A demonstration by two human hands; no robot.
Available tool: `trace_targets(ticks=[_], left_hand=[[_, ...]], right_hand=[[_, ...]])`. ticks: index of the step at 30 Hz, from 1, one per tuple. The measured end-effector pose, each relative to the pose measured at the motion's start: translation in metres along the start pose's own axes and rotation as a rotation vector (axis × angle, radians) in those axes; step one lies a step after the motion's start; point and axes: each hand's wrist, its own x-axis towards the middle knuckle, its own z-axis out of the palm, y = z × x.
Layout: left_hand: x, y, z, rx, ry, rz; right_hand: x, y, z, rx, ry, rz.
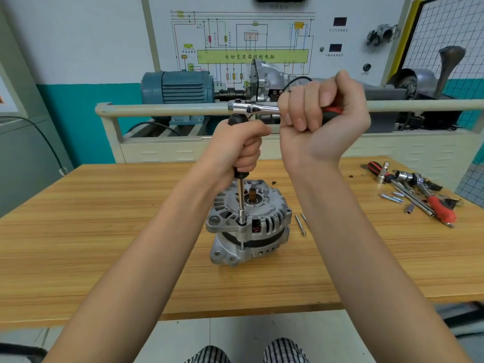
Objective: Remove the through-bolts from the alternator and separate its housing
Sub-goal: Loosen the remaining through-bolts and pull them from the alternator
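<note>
Alternator [248,221] stood upright mid-table [104,231]. Left hand [239,150] gripped the black handle of a vertical extension driver [241,203], fingers curled round it, socket seated on a through-bolt at the housing edge. Right hand [319,113] fisted round the ratchet [258,109] handle on top. Two removed bolts [301,224] lay just beside the alternator.

My wood-grain tabletop [104,231] stands on a pale tiled floor [235,334]. Beyond it, a cream trainer bench [162,150] carries a blue electric motor [178,86] beneath a white wiring-diagram panel [243,40]; the wall [86,111] is white above, teal below.
</note>
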Motion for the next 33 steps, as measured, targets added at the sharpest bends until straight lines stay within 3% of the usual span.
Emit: trace_targets(ticks=[3,6,8,13,16,19,25,27,29,33], left_hand=[[-0.001,-0.004,0.012,0.046,0.263,0.081],[-0.002,-0.006,0.014,0.057,0.313,0.115],[-0.002,-0.005,0.006,0.043,0.214,0.104],[-0.004,-0.003,-0.014,-0.113,-0.236,0.055],[-0.002,-0.003,-0.012,-0.095,-0.307,0.018],[-0.002,-0.004,-0.009,-0.064,-0.204,0.007],[-0.004,-0.008,0.011,0.019,0.226,0.091],[-0.004,-0.009,0.012,0.033,0.258,0.101],[-0.004,-0.009,0.007,0.035,0.180,0.090],[-0.004,-0.004,-0.010,-0.046,-0.148,0.062]], right_hand=[[-0.014,0.010,0.008,-0.214,-0.157,-0.211],[-0.018,0.013,0.012,-0.296,-0.200,-0.264],[-0.011,0.008,0.009,-0.197,-0.171,-0.163],[0.014,-0.007,-0.004,0.134,0.082,0.193],[0.017,-0.007,-0.008,0.231,0.139,0.221],[0.008,-0.004,-0.006,0.146,0.083,0.121],[-0.021,0.014,0.012,-0.317,-0.215,-0.324],[-0.024,0.016,0.014,-0.383,-0.243,-0.372],[-0.020,0.012,0.012,-0.320,-0.216,-0.312],[0.003,-0.004,0.003,-0.063,-0.057,0.008]])
